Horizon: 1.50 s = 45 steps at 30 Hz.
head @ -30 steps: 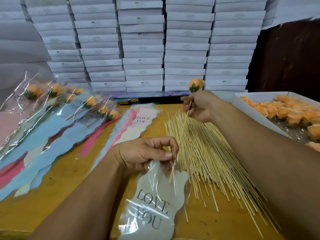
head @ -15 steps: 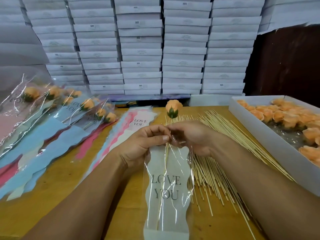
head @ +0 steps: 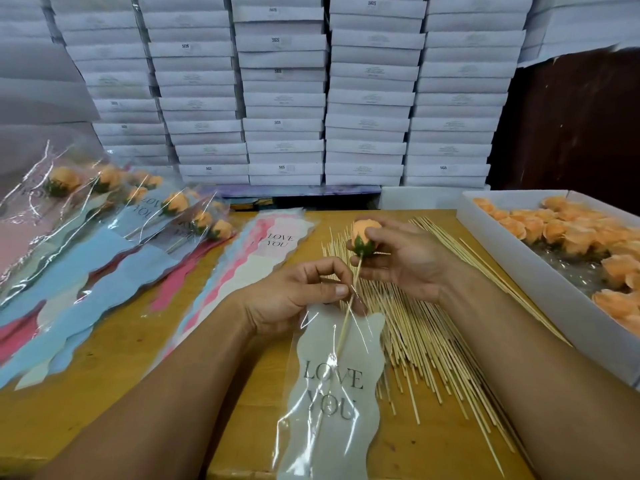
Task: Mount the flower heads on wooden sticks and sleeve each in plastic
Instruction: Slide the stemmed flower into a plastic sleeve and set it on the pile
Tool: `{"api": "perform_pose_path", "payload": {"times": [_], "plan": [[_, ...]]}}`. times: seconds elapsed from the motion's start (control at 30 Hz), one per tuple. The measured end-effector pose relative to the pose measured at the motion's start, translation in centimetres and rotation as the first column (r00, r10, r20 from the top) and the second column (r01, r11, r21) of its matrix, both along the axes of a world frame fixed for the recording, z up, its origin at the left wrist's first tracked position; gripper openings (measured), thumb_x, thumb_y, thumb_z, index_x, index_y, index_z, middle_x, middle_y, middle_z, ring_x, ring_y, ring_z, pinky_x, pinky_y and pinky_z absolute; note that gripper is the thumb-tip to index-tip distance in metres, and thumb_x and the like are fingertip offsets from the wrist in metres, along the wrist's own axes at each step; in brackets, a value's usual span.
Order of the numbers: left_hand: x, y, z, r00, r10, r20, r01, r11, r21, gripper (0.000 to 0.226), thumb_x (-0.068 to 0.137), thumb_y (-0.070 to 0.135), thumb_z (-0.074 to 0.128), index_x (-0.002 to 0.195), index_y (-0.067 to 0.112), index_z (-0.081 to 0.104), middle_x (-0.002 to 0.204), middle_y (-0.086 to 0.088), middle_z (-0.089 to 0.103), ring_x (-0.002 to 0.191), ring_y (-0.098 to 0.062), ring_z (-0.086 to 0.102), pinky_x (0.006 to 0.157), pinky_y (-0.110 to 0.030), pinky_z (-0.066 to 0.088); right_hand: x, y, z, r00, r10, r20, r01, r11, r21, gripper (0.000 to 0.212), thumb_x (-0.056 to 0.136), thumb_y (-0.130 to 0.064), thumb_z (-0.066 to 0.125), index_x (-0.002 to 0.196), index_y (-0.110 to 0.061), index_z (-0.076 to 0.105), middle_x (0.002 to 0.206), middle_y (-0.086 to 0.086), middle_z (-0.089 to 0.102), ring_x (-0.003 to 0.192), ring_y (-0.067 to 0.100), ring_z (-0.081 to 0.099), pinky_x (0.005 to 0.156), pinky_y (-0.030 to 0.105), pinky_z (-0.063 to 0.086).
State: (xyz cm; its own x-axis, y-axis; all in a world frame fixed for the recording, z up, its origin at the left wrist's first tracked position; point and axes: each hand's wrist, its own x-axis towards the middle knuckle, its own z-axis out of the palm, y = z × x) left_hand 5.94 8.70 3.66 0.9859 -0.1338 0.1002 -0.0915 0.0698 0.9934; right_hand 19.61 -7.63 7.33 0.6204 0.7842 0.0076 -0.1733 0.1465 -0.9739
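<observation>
Right hand [head: 398,258] gripping flower head [head: 364,237], stick [head: 348,315] steeply down-left into left-hand [head: 301,296]-pinched sleeve [head: 332,393].

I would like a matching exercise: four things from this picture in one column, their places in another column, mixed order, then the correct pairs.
Things:
1. orange flower head
2. loose wooden sticks
3. LOVE YOU sleeve
4. finished sleeved flowers

Places:
A. heaped at the table's left
B. spread on the table under the right hand
C. its mouth pinched by the left hand
D. between the right hand's fingers

Pairs: 1-D, 2-B, 3-C, 4-A
</observation>
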Motion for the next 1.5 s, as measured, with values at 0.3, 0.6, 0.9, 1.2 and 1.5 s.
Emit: {"api": "perform_pose_path", "payload": {"times": [0.3, 0.6, 0.9, 1.2, 1.5], "plan": [[0.1, -0.3, 0.3, 0.997, 0.070, 0.029, -0.069, 0.998, -0.013, 0.009, 0.092, 0.008, 0.063, 0.095, 0.017, 0.064, 0.094, -0.006, 0.065, 0.078, -0.016, 0.062, 0.068, -0.026, 0.052, -0.6, 0.0, -0.4, 0.974, 0.035, 0.223, 0.000, 0.988, -0.154, 0.028, 0.092, -0.020, 0.072, 0.115, -0.019, 0.058, 0.079, 0.006, 0.075, 0.061, 0.018, 0.070, 0.045, 0.023, 0.045], [0.7, -0.1, -0.1, 0.947, 0.284, 0.149, -0.278, 0.959, -0.061, 0.009, 0.086, 0.015, 0.072, 0.094, 0.012, 0.068, 0.091, -0.012, 0.059, 0.078, -0.021, 0.057, 0.070, -0.029, 0.053, -1.1, -0.1, -0.1, 0.940, 0.020, 0.340, 0.052, 0.978, -0.201, 0.017, 0.098, -0.032, 0.063, 0.106, -0.018, 0.069, 0.087, 0.003, 0.075, 0.071, 0.012, 0.071, 0.059, 0.027, 0.046], [0.6, -0.5, 0.4, 0.915, 0.355, 0.191, -0.364, 0.931, 0.012, 0.004, 0.089, 0.011, 0.068, 0.093, 0.011, 0.065, 0.084, -0.004, 0.063, 0.073, -0.014, 0.060, 0.064, -0.025, 0.052, -2.0, 0.2, -0.2, 0.902, 0.096, 0.422, 0.028, 0.960, -0.278, 0.043, 0.095, -0.057, 0.055, 0.077, -0.021, 0.072, 0.077, -0.001, 0.072, 0.065, 0.005, 0.063, 0.068, 0.029, 0.042], [0.5, -1.7, 0.6, 0.904, 0.374, 0.207, -0.390, 0.920, 0.040, 0.005, 0.094, 0.009, 0.063, 0.089, 0.012, 0.064, 0.082, -0.007, 0.064, 0.073, -0.019, 0.059, 0.067, -0.029, 0.050, -2.6, 0.6, -0.8, 0.886, 0.223, 0.406, -0.093, 0.944, -0.317, 0.049, 0.058, -0.067, 0.075, 0.060, -0.019, 0.073, 0.063, -0.002, 0.067, 0.057, 0.007, 0.060, 0.063, 0.023, 0.048], [0.9, -1.9, 0.2, 0.912, 0.405, 0.066, -0.396, 0.911, -0.111, 0.040, 0.083, 0.030, 0.077, 0.120, 0.026, 0.064, 0.117, -0.014, 0.060, 0.094, -0.031, 0.067, 0.083, -0.052, 0.058, -1.5, -0.3, -0.2, 0.889, 0.299, 0.346, -0.217, 0.942, -0.258, 0.022, 0.069, -0.026, 0.081, 0.073, -0.007, 0.070, 0.067, 0.004, 0.064, 0.059, 0.013, 0.059, 0.057, 0.024, 0.048]]}}
